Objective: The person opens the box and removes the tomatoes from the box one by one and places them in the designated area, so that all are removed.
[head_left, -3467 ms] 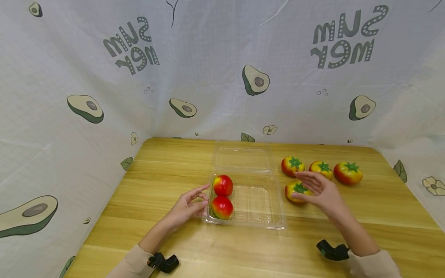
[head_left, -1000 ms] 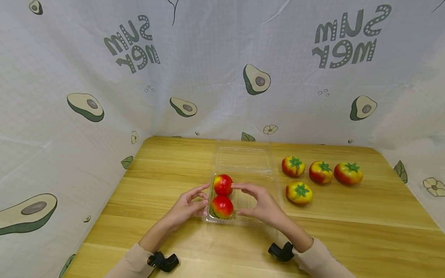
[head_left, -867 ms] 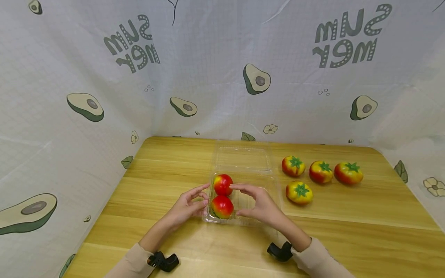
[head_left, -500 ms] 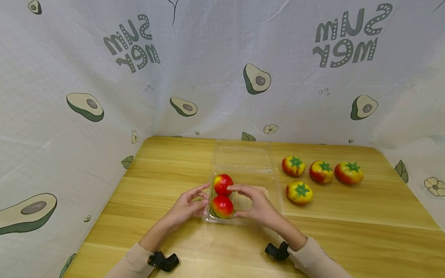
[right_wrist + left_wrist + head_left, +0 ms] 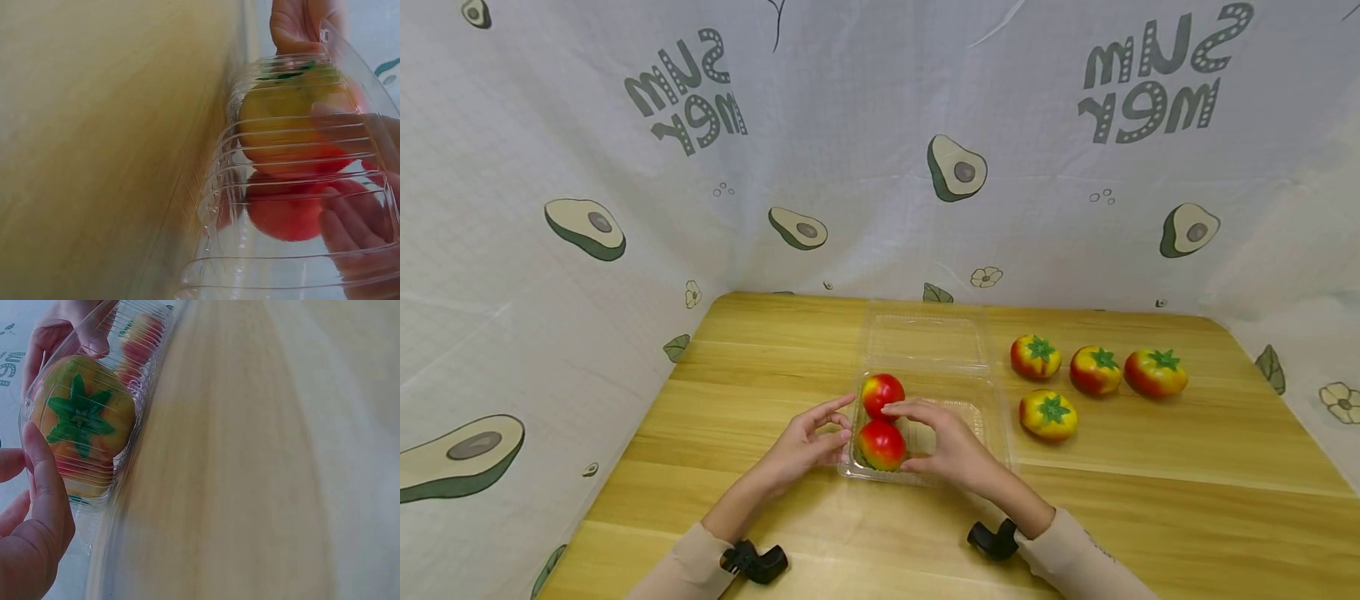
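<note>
A clear plastic clamshell box (image 5: 1000,433) lies unfolded on the table, its lid (image 5: 928,342) laid back. Two red-yellow toy tomatoes sit along its left side, a far tomato (image 5: 882,392) and a near tomato (image 5: 880,446). My right hand (image 5: 947,446) reaches into the box and curves around the near tomato, thumb low on its right and fingertips above it. My left hand (image 5: 808,442) rests against the box's left wall with relaxed fingers. Through that wall, the left wrist view shows the near tomato's green leaf star (image 5: 80,417).
Several more toy tomatoes lie right of the box: one in front (image 5: 1048,415) and a back row of three, at left (image 5: 1036,358), middle (image 5: 1095,371) and right (image 5: 1155,372). The wooden table (image 5: 760,350) ends at a printed cloth curtain (image 5: 850,167).
My right hand went from the tomatoes on the right into the box, then slid slightly left and closer around the near tomato. My left hand stayed at the box's wall.
</note>
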### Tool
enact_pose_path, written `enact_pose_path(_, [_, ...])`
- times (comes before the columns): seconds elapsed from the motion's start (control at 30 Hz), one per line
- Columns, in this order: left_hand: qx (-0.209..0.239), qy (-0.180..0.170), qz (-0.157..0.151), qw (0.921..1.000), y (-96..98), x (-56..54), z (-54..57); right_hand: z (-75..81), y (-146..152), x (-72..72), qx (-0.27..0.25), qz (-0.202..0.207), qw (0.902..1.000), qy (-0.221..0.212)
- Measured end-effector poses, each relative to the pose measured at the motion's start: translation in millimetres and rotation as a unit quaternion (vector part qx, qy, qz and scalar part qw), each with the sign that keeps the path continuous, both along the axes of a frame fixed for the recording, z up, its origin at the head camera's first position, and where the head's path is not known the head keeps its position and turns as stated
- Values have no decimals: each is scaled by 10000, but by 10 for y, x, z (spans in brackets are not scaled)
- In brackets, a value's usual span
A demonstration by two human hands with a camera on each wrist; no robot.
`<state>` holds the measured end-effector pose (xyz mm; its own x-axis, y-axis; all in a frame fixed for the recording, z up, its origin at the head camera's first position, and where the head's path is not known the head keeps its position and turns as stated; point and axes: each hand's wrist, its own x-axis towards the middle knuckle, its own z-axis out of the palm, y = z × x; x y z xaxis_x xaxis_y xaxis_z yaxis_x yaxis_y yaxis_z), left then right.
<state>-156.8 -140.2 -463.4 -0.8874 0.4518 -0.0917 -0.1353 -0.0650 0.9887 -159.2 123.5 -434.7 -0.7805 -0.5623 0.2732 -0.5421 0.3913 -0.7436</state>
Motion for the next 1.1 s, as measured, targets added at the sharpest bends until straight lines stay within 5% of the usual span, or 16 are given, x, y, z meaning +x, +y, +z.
enact_pose_path(1.1, [-1, 18, -7, 10000, -2, -3, -16, -48, -41, -29, 332, 510, 9981, 10])
